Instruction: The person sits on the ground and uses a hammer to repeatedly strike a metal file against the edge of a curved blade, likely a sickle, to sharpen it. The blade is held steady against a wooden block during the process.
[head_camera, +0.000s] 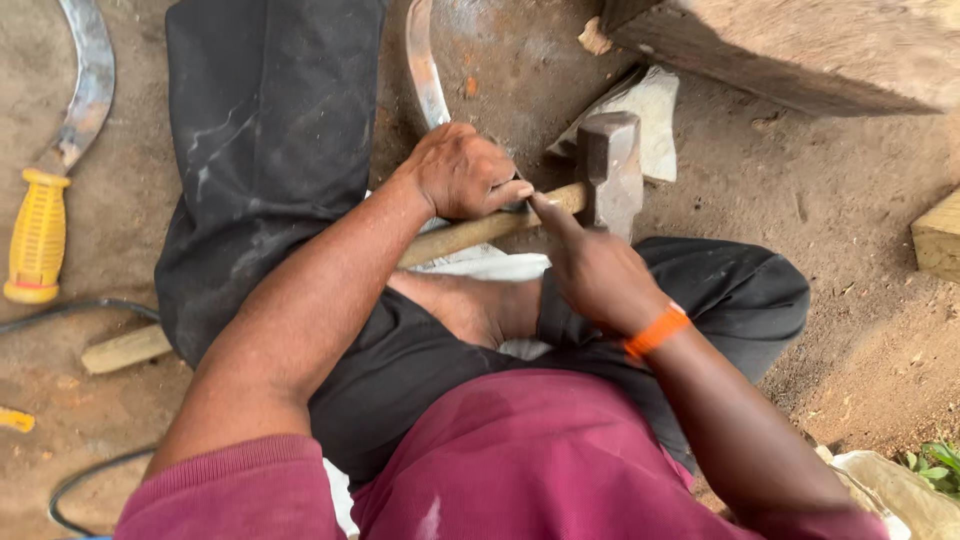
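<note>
Hammer (608, 165), head up near the top of the lap, wooden handle (470, 232) running back leftward across the black trousers (270, 150) to a butt end on the dirt floor (860, 330). Heavy at the steel head, probably, and stiff all through; handle dry, rough and unlikely to slip. Best taken on the wood close under the head, where the weight sits, rather than far down the shaft.

Left hand (462, 172) curled shut over the handle just behind the head, a curved blade (424, 70) seemingly pinned under the same fingers, though hard to tell from this angle. Right hand (598, 272), orange wristband (655, 331) on its wrist, fingers together and pressed onto the handle right at the head's near side, thumb stretched along the wood. Head thus just beyond both grips, touching neither palm.

Further out: flat stone (650, 110) behind the head, wooden block (800, 50) above it, yellow-handled sickle (40, 235) well apart at left, black cable (70, 310) beside it.
</note>
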